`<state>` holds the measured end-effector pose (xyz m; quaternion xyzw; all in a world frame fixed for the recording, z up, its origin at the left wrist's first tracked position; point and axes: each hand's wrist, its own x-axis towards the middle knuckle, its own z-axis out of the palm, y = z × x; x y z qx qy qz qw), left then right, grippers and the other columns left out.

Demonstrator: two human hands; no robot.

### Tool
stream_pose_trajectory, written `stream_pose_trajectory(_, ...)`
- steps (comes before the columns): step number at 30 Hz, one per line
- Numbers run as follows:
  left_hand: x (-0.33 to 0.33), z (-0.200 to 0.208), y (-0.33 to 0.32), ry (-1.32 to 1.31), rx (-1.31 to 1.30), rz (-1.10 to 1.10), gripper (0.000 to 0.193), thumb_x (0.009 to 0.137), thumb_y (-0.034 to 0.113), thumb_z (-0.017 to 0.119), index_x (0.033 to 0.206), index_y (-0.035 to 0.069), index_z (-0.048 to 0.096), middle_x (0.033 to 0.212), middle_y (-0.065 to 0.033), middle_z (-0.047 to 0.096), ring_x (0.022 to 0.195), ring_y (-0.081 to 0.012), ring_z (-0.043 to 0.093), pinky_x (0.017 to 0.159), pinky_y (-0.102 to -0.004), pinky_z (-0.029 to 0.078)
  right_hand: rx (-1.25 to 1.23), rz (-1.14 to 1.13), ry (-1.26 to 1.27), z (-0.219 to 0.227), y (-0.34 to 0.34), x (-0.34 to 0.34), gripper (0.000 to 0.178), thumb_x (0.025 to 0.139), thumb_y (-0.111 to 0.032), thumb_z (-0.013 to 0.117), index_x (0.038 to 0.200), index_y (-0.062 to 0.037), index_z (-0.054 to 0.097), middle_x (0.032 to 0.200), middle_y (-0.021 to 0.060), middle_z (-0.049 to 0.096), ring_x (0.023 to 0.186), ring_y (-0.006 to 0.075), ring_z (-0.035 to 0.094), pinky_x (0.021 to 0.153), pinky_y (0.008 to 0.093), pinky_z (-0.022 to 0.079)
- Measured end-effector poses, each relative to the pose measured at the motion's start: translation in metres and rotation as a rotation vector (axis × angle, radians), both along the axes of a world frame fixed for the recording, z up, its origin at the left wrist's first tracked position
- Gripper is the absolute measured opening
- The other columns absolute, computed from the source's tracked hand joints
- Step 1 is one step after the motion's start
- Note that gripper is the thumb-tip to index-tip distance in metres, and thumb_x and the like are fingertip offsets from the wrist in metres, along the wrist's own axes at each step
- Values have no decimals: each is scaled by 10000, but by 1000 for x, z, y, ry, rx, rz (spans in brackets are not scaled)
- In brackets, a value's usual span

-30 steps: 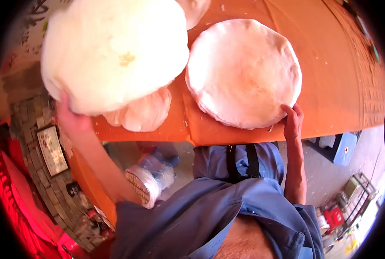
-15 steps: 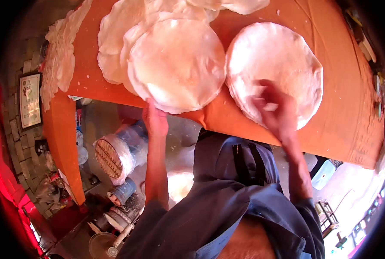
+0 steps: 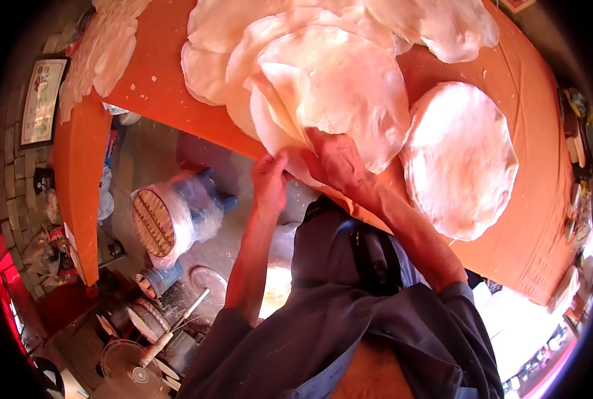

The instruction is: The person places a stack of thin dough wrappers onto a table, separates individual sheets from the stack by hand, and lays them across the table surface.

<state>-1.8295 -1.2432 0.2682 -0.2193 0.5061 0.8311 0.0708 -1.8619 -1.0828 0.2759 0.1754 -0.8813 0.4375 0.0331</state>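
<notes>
1. Right hand [image 3: 339,156] shifts from the round stack [image 3: 460,159] to the thin sheet [image 3: 293,90] left of that stack.
2. Left hand [image 3: 270,178] pinches the sheet's near edge; right hand touches its fold, grip unclear.
3. Uneven pulling or sticking could tear it.

Dough sheets [image 3: 359,86] matt, smooth; plastic wrap [image 3: 188,223] glossy.

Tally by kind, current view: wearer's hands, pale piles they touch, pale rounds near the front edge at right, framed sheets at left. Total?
Left hand, right hand: 2
Touched pale pile: 1
Front-right pale round: 1
Framed sheet: 1
Total: 5
</notes>
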Motion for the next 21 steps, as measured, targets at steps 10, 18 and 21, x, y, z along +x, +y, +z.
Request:
stream_pose_trajectory(10,-6,-23,-120,9,98,79,258,923,117,606,1149,-7,607,1043,-70,666,943,-175,653,824,-316,531,-502,-31,-351,91,165,-143,302,897,-259,646,1090,-27,666,891,34,659,692,123,600,609,296,522)
stream_pose_trajectory(18,-30,-2,-211,-5,-210,174,243,922,109,595,1138,-1,607,1074,-82,661,950,-185,651,833,-325,535,-369,148,-255,189,335,-216,383,951,-190,508,1290,-24,569,1239,71,603,1116,148,558,989,296,425)
stream_pose_trajectory(21,-60,29,-217,63,-357,101,315,915,132,605,1204,7,585,1127,-87,652,965,-191,647,828,-340,542,-392,-19,-266,194,395,-261,414,929,-216,560,1296,-24,563,1244,81,600,1109,139,557,950,282,438)
